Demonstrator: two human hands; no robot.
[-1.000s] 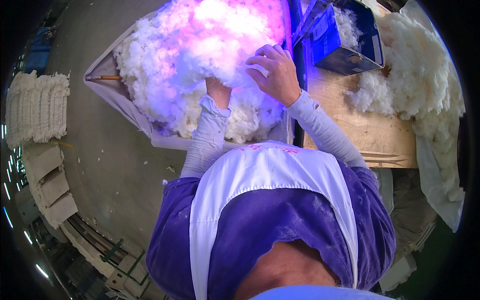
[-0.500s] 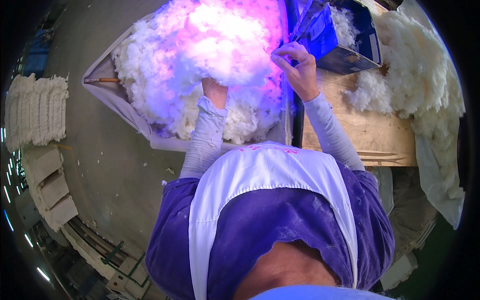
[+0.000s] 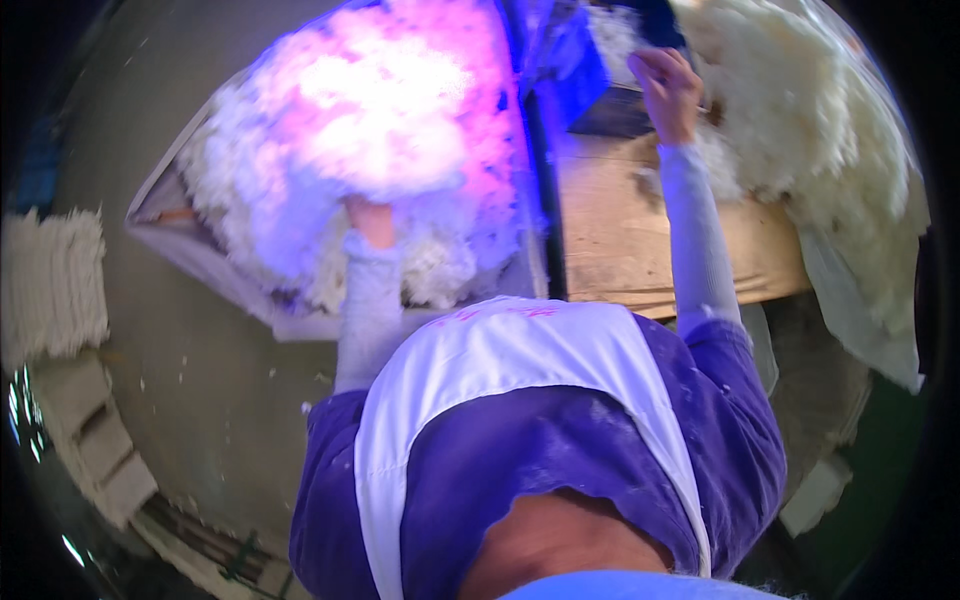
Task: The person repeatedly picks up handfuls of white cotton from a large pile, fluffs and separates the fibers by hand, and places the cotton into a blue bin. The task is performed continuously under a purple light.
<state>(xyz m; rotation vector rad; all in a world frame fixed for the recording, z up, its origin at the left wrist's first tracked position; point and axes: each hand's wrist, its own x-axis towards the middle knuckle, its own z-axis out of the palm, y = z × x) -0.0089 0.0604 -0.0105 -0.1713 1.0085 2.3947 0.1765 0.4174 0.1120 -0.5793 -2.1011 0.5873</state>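
Left hand [image 3: 372, 222] is plunging into the lit fibre heap [image 3: 380, 130] (grip hidden, cannot tell), steadying it, while right hand [image 3: 668, 90], fingers curled and pinched shut, is hanging over the side fibre pile [image 3: 800, 120].

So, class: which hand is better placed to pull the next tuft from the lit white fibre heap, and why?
The left hand: it is buried in the lit fibre heap. The right hand is raised away over the wooden board, near the unlit pile, so it would likely need to cross back.
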